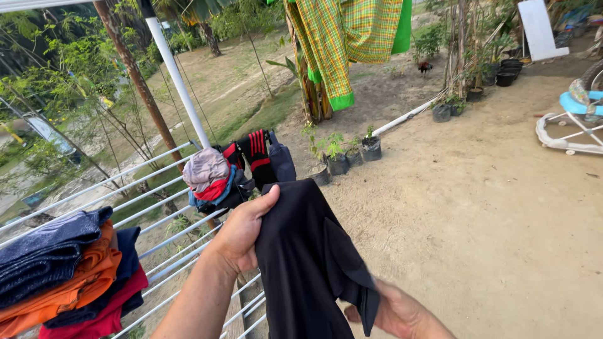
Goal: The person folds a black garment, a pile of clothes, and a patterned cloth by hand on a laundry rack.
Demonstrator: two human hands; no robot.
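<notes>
1. Both hands at bottom centre of frame hold a black garment (pixel 308 257), which hangs between them over the rack's near end.
2. Left hand (pixel 242 229): fingers clenched on the garment's upper left edge, thumb pressed on top of the fabric, forearm coming up from the bottom edge.
3. Right hand (pixel 399 311): lower right of the garment, palm partly under the cloth, fingers grasping a folded-over flap at the hem. Fingertips hidden by fabric.
4. Drying rack (pixel 160 242): white metal bars running from left edge toward centre, just left of and under the left forearm.
5. Clothes stack (pixel 69 276) at lower left on the rack: dark blue on top, orange under it, then navy and red.
6. Bundle of clothes (pixel 210 176) at the rack's far end, centre frame: grey-pink piece, red and blue underneath.
7. Black garment with red stripes (pixel 254 157) draped just right of that bundle.
8. White pole (pixel 179 81) and a brown trunk rise at upper left.
9. Green-yellow checked cloth (pixel 342 37) hangs at top centre.
10. Potted seedlings (pixel 342 157) in black bags sit on bare dirt ground (pixel 490 220), centre right.
11. Blue-and-white wheeled frame (pixel 571 122) at right edge, partly cut off.
</notes>
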